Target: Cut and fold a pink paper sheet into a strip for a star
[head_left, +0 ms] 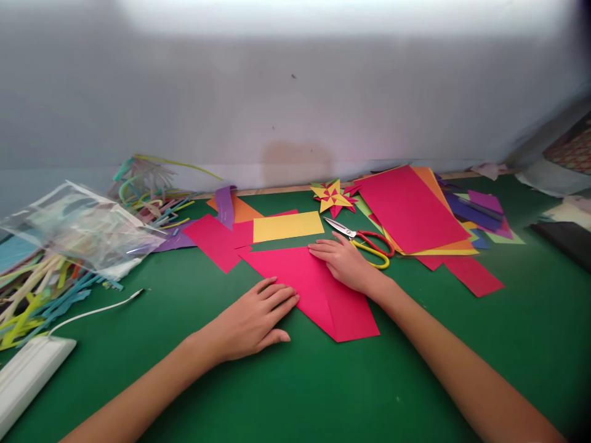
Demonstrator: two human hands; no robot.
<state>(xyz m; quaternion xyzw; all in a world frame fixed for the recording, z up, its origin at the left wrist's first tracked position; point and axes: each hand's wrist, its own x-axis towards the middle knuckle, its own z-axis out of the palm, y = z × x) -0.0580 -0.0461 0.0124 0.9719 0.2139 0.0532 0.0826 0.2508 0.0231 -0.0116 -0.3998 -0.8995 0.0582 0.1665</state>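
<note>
A red sheet of paper (318, 295), folded along a slanting crease, lies on the green table in front of me. My left hand (261, 317) rests at its left edge, fingers stretched out and the fingertips touching the paper. Flat on the upper right part of the sheet lies my right hand (344, 261), its fingers extended to the left. Just behind the right hand are scissors (364, 239) with red and yellow handles. Beyond the sheet sits a yellow paper rectangle (289, 227), and farther back a red and yellow paper star (333, 198).
Stacked red and orange paper (415, 209) lies at the back right, a dark flat object (563, 243) at far right. On the left are a clear plastic bag (83, 227), many coloured paper strips (41, 295) and a white power bank-like block (34, 381) with a cable. A wall stands behind.
</note>
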